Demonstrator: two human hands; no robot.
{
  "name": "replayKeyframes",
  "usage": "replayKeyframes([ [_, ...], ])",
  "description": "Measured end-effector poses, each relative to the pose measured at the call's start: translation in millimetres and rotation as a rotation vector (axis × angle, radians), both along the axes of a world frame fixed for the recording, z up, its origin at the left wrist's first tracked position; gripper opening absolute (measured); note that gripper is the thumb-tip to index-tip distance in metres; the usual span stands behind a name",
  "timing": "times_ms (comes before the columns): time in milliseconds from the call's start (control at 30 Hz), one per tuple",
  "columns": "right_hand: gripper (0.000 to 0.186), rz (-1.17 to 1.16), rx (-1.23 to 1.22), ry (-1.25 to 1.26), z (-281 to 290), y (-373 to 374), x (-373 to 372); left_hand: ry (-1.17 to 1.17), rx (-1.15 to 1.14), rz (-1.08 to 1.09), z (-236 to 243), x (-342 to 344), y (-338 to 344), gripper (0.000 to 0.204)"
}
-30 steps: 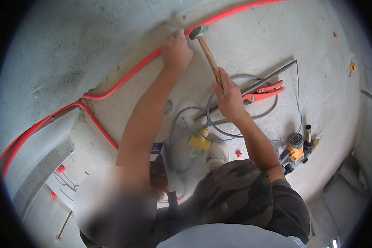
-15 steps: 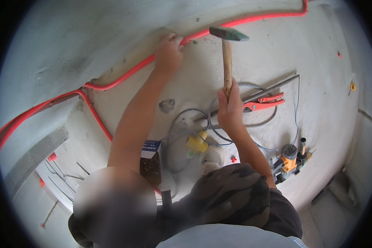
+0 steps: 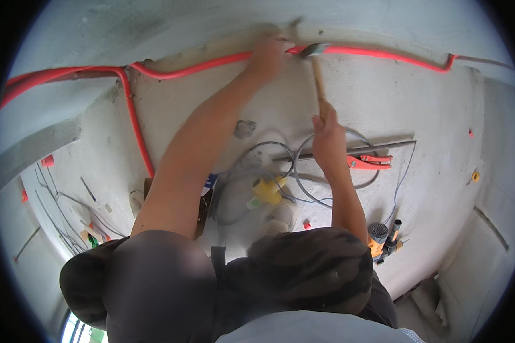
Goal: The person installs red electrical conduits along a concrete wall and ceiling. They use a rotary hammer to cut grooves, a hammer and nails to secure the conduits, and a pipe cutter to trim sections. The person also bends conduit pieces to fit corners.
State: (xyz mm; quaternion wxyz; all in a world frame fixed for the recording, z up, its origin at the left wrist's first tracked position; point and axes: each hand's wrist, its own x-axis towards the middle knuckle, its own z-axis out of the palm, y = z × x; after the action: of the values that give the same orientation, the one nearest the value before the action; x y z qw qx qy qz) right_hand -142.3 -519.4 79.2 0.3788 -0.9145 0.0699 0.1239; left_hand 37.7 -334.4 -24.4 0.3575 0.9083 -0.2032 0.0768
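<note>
My right hand point(image 3: 329, 130) grips the wooden handle of a hammer point(image 3: 319, 86). The hammer's dark metal head point(image 3: 315, 51) is at the red conduit point(image 3: 383, 55), just right of my left hand. Reaching up to the wall's base, my left hand point(image 3: 270, 54) is blurred, its fingers bent in a pinch beside the conduit. Whatever the fingers may hold cannot be made out. The conduit runs along where wall and floor meet, passes behind my left hand, and a branch point(image 3: 134, 120) comes down at the left.
On the floor lie a looped grey cable point(image 3: 296, 168), a long dark rod point(image 3: 392, 148), red-handled pipe cutters point(image 3: 369, 162) and a yellow object point(image 3: 269, 190). An orange-black power tool point(image 3: 377, 237) stands by my right knee. A box point(image 3: 205, 208) is partly behind my left arm.
The hammer head has swung from upright above my right hand to beside the conduit. My left hand has shifted right along the conduit. The whole view has tilted.
</note>
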Motion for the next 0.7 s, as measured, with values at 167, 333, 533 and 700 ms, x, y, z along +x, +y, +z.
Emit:
replayKeyframes([
  [167, 0.035, -0.102, -0.03, -0.16, 11, 9, -14, 0.026, -0.024, -0.009, 7, -8, 0, 0.03],
  [333, 0.028, -0.086, -0.012, -0.178, -16, -32, 3, -0.173, 0.183, -0.225, 28, -6, 50, 0.026],
  [533, 0.032, -0.246, 0.275, 0.065, 16, 8, -25, 0.587, 0.492, -0.291, 92, -127, 211, 0.026],
  [700, 0.034, -0.163, 0.535, 0.249, 20, 64, -21, 0.551, 0.358, -0.46, 76, -188, 233, 0.027],
])
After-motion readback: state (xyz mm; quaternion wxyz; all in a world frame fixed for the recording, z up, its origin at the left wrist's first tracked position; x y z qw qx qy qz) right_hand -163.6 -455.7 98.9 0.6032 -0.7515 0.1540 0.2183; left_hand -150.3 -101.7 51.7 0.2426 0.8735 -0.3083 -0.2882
